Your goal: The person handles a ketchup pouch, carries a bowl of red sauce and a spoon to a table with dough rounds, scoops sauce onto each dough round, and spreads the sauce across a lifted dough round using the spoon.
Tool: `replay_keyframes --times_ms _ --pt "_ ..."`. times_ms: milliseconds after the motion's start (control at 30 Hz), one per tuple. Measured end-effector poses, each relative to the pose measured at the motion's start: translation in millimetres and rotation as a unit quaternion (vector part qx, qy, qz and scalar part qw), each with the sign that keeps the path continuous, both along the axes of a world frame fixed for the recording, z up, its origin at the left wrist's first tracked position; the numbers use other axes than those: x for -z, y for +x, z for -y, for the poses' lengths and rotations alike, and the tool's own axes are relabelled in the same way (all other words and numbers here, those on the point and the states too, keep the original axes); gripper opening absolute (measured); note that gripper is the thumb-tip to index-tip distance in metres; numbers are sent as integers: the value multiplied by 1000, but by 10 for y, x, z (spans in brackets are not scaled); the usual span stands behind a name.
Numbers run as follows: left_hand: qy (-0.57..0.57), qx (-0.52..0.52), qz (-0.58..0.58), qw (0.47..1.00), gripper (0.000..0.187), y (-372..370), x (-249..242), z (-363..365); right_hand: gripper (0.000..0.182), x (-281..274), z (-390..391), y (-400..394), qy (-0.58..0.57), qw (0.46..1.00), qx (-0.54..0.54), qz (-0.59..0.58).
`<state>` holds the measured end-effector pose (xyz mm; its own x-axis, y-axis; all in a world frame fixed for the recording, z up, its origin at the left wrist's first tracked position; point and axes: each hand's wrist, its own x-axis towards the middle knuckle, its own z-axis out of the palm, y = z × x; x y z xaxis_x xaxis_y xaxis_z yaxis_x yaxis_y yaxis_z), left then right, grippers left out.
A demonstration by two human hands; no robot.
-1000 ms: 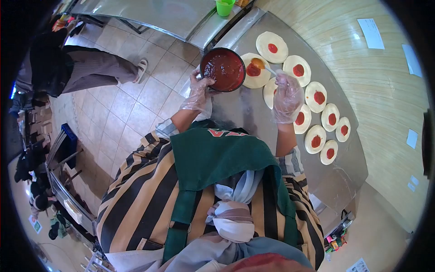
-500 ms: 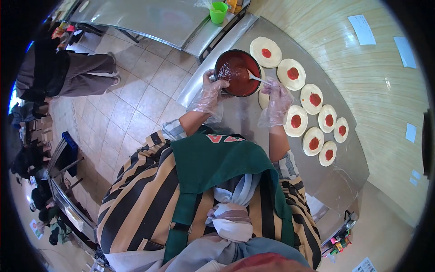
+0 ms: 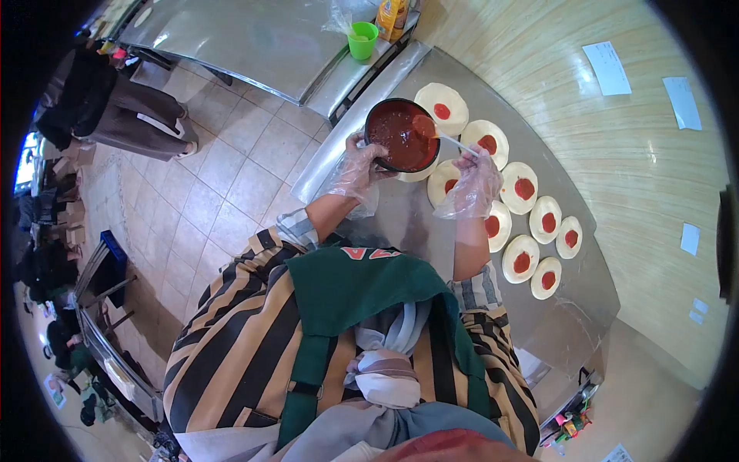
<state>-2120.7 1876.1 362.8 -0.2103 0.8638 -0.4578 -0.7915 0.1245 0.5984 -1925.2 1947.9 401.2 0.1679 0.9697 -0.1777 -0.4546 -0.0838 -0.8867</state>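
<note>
My left hand (image 3: pixel 357 169), in a clear plastic glove, grips the near-left side of a dark round bowl (image 3: pixel 394 102). Red sauce (image 3: pixel 396 138) fills part of the bowl. In my right hand (image 3: pixel 477 181), also gloved, is the handle of a spoon (image 3: pixel 456 142); its sauce-covered head is over the bowl's right side. Several flat dough rounds (image 3: pixel 529 175) lie on the metal table, many with a red sauce spot in the middle. One round (image 3: pixel 436 181) sits just left of my right hand, and another is partly hidden below the bowl.
The metal table (image 3: pixel 550 319) runs along a pale wall with paper notes. Beyond the bowl, a green cup (image 3: pixel 362 42) stands beside a yellow package (image 3: pixel 391 19). Another metal table (image 3: pixel 254 46) is at upper left. A person (image 3: pixel 135 115) stands on the tiled floor to the left.
The spoon has lifted within the bowl, its head now heaped with sauce. A sauced round left of my right hand shows more. The whole view has shifted slightly.
</note>
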Motion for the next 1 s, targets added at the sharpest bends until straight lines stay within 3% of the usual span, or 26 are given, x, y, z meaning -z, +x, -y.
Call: replay_keyframes --times_ms 167,233,267,333,367,433,500,600,667,700,767,900,967,1000 --pt "-18 -4 -16 1000 71 -64 59 -110 21 -53 -517 -12 33 998 43 42" --pt "17 -17 -5 1000 71 -93 61 -116 20 -54 -675 -25 91 982 55 157" --pt "16 -18 -7 1000 71 -100 72 -123 20 -40 -718 -26 90 982 54 155" --pt "18 -28 -4 999 71 -122 103 -111 21 43 -791 -10 215 868 29 446" --pt "16 -30 -5 999 71 -147 114 -88 21 78 -831 -14 213 869 26 445" --pt "17 -26 -8 999 71 -159 116 -81 19 206 -924 31 333 656 -84 672" --pt "13 -32 -10 999 71 -157 113 -76 18 233 -904 39 322 678 -110 652" --pt "5 -34 -8 999 71 -151 145 -82 15 94 -766 46 355 684 -36 636" --pt "5 -31 -6 999 71 -142 159 -113 14 11 -670 39 236 868 -12 437" --pt "4 -27 -9 1000 71 -133 142 -131 14 -86 -601 15 237 867 -10 439" --pt "1 -22 -11 1000 72 -105 123 -156 13 -315 -416 -31 199 921 16 335" --pt "-2 -13 -47 999 73 -35 106 -236 14 -528 -140 -20 262 863 -57 428" --pt "3 -10 -55 998 73 8 92 -255 16 -576 -80 -30 371 708 -123 589" --pt "5 -8 -51 999 74 21 60 -260 18 -542 -34 -46 353 717 -133 586"
